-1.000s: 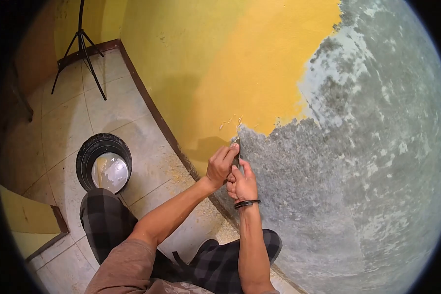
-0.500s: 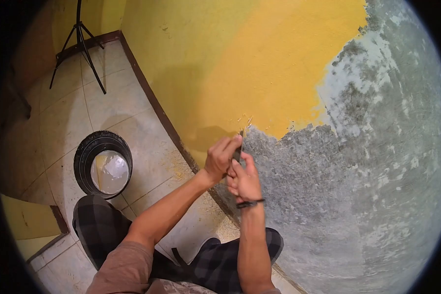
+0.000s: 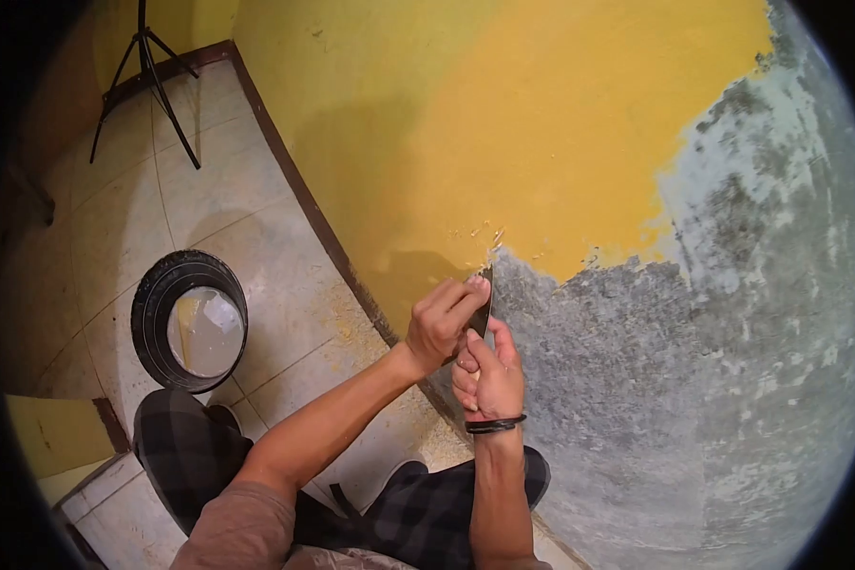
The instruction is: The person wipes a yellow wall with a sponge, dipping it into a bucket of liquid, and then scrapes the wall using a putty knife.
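With both hands I hold a dark, flat-bladed paint scraper (image 3: 483, 317) against the wall. My left hand (image 3: 441, 321) is closed, its fingers pressing on the blade near the tip. Lower down, my right hand (image 3: 490, 378) is wrapped round the handle end, most of which is hidden by the fingers. The blade tip lies at the ragged border between the yellow paint (image 3: 560, 161) and the bare grey wall (image 3: 627, 370). Several loose paint flakes (image 3: 497, 235) cling just above the tip.
A black bucket (image 3: 146, 350) with greyish liquid stands on the tiled floor by my left knee. Yellow scrapings (image 3: 353, 325) lie along the dark baseboard (image 3: 299, 195). Black tripod legs (image 3: 166, 100) stand at the back left. A yellow low wall edge (image 3: 62, 432) is at the left.
The view has shifted a little, so the wall appears further right and the bucket further left. Both hands, with the scraper, have slid slightly down from the flakes along the wall.
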Demonstrator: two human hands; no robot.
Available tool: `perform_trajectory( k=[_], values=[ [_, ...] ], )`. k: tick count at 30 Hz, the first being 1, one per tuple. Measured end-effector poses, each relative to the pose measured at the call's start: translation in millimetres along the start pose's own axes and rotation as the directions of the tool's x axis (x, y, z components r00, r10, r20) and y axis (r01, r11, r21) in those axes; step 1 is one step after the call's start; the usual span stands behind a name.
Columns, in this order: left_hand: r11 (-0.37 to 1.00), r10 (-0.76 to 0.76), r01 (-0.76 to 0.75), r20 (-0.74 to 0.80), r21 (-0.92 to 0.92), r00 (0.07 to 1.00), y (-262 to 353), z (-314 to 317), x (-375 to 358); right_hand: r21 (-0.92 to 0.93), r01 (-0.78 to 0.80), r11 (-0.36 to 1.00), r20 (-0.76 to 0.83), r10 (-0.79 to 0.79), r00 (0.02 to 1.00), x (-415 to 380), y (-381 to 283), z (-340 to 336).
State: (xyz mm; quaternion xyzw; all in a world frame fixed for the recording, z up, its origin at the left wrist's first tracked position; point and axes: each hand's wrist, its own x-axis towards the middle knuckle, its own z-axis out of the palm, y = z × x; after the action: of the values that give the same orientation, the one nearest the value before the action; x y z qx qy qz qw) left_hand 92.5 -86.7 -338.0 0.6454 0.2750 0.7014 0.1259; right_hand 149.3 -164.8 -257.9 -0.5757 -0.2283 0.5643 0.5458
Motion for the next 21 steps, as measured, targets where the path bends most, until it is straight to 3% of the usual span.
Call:
perform_trajectory(
  k=[1, 4, 10, 11, 18, 21],
  values=[
    [0.994, 0.002, -0.007, 0.044, 0.110, 0.999, -2, -5, 1, 0.001, -0.003, 1.000, 0.042, 0.003, 0.999, 8, 0, 0],
    [0.983, -0.078, 0.068, 0.050, 0.169, 0.996, -16, -17, 19, -0.006, 0.001, 1.000, 0.051, -0.001, 0.999, 21, -2, 21],
    [0.997, -0.073, 0.073, 0.148, 0.008, 0.986, 9, -20, 8, -0.016, 0.025, 1.000, -0.006, -0.025, 1.000, -9, 5, 8],
    [0.997, -0.058, 0.063, 0.110, -0.037, 0.992, 10, -11, 1, -0.006, 0.034, 0.999, -0.031, -0.034, 0.999, -14, 6, 2],
    [0.998, -0.057, 0.060, 0.074, -0.036, 0.996, 6, -5, -2, -0.018, 0.010, 1.000, 0.023, -0.009, 1.000, -9, 2, -5],
    [0.996, -0.043, 0.039, 0.044, 0.083, 0.998, -9, -13, 12, -0.029, 0.024, 0.999, 0.040, -0.023, 0.999, 14, 6, 8]
  ],
)
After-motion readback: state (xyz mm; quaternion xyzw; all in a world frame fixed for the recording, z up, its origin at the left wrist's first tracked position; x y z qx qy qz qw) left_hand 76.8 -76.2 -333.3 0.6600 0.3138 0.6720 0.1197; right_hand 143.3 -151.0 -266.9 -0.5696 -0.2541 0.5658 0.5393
